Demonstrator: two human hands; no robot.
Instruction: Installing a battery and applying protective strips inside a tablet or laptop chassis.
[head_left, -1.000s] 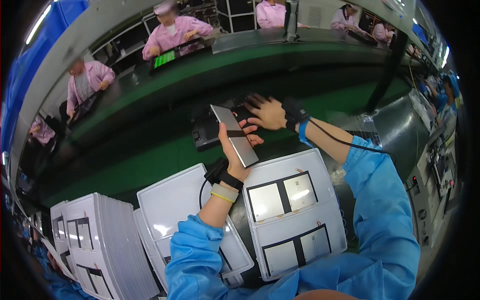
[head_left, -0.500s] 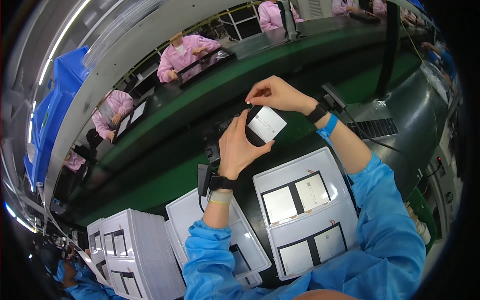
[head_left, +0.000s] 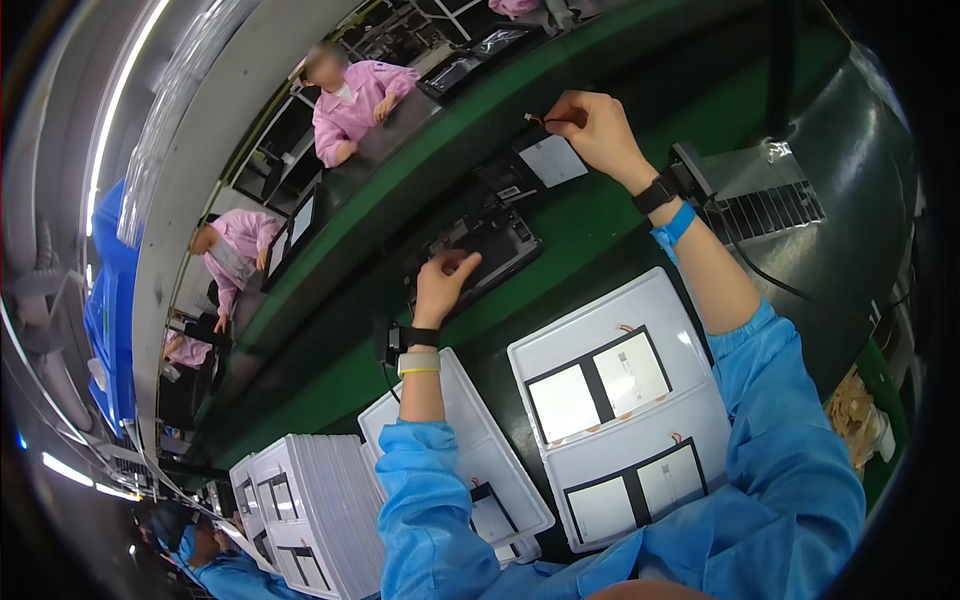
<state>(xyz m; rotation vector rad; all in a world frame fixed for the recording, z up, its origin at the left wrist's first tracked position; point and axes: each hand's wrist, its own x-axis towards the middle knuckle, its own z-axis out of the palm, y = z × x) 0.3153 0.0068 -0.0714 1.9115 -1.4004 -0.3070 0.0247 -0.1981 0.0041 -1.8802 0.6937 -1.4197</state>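
My right hand point(head_left: 597, 132) is closed in a pinch on a thin dark battery cable that ends in a small white connector point(head_left: 533, 118). Just below those fingers is a flat battery pack point(head_left: 553, 161) with a white face and black border; its far side is partly hidden. My left hand point(head_left: 440, 287), thumb spread from bent fingers, is over the near left part of a black open device housing point(head_left: 505, 240). Whether it touches the housing I cannot tell. The housing sits on the green belt point(head_left: 590, 222), near the battery pack.
A white tray point(head_left: 530, 362) holding flat battery packs point(head_left: 632, 375) is before me. Left of it are another white tray point(head_left: 440, 425) and a tall tray stack point(head_left: 335, 500). A wire rack point(head_left: 765, 212) stands at right. People in pink point(head_left: 350, 110) work across the belt.
My left hand has let go of the battery pack and moved left and down to the housing. My right hand has moved up and right, holding the cable. The view has shifted.
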